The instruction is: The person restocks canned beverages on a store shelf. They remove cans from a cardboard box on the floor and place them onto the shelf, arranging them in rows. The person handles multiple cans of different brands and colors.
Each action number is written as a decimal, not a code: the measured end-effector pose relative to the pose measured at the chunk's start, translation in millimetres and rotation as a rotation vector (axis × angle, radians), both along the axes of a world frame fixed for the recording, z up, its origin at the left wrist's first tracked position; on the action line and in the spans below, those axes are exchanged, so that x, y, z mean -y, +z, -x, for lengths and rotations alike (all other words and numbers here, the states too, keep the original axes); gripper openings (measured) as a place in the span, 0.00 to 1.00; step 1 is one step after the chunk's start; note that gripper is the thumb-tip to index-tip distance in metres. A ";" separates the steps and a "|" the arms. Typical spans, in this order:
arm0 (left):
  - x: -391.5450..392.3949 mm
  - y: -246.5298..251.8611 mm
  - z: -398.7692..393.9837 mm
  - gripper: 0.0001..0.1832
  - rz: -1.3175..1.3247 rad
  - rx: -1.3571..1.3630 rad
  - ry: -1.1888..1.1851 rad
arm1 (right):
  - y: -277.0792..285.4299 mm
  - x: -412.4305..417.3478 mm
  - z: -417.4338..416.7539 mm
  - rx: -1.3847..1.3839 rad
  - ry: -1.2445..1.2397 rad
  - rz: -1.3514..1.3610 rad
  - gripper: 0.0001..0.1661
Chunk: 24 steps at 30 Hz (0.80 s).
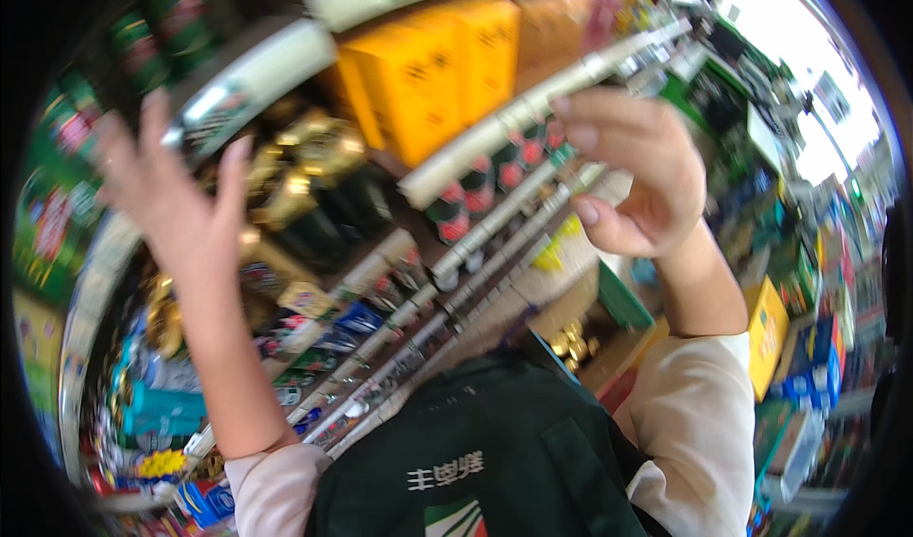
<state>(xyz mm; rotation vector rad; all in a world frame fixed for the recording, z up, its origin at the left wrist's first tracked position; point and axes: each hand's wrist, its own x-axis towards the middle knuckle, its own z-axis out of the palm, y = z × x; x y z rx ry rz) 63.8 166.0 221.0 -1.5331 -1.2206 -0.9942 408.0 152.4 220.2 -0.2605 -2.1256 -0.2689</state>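
Observation:
My left hand (175, 202) is raised with its fingers spread and nothing in it, in front of the shelf on the left. Green cans (135, 48) stand on that shelf beyond its fingertips. Dark bottles with gold foil tops (321, 187) show to the right of this hand. Also raised, my right hand (635, 173) has its fingers curved and its thumb apart, with no object visible between them. Beyond it runs a white shelf edge (492, 127), with yellow boxes (435, 73) above. Small dark bottles with red labels (463, 198) line the shelf below. Motion blurs both hands.
An open carton (606, 323) with gold-topped bottles (573, 344) stands low, near my dark apron (471, 423). Teal containers (164, 408) sit on the lower left shelf. At the right are a yellow box (764, 337), a blue box (809, 366) and stacked goods.

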 end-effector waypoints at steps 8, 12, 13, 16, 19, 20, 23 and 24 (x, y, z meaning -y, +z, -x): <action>48.5 -171.4 -46.9 0.37 0.604 0.039 -0.390 | -356.9 106.2 -179.2 0.106 -0.968 1.326 0.22; 64.7 -213.9 -80.1 0.33 0.947 0.070 -0.461 | -461.1 145.8 -189.9 0.341 -1.073 1.556 0.23; 67.0 -216.9 -87.4 0.33 0.985 0.049 -0.454 | -476.8 142.3 -188.3 0.413 -1.131 1.520 0.21; 64.3 -218.6 -107.3 0.32 1.055 -0.005 -0.483 | -529.3 131.2 -182.8 0.710 -1.304 1.376 0.19; 59.9 -213.8 -134.1 0.32 1.061 -0.041 -0.514 | -546.1 115.8 -178.8 0.981 -1.339 1.487 0.22; 61.4 -212.4 -142.6 0.32 1.065 -0.052 -0.508 | -539.6 108.6 -178.1 1.034 -1.325 1.568 0.23; 66.3 -215.5 -152.8 0.32 1.099 -0.055 -0.524 | -549.1 92.3 -180.7 1.161 -1.243 1.839 0.29; 69.0 -217.5 -155.7 0.31 1.119 -0.023 -0.557 | -563.9 93.5 -183.6 1.094 -1.237 1.892 0.29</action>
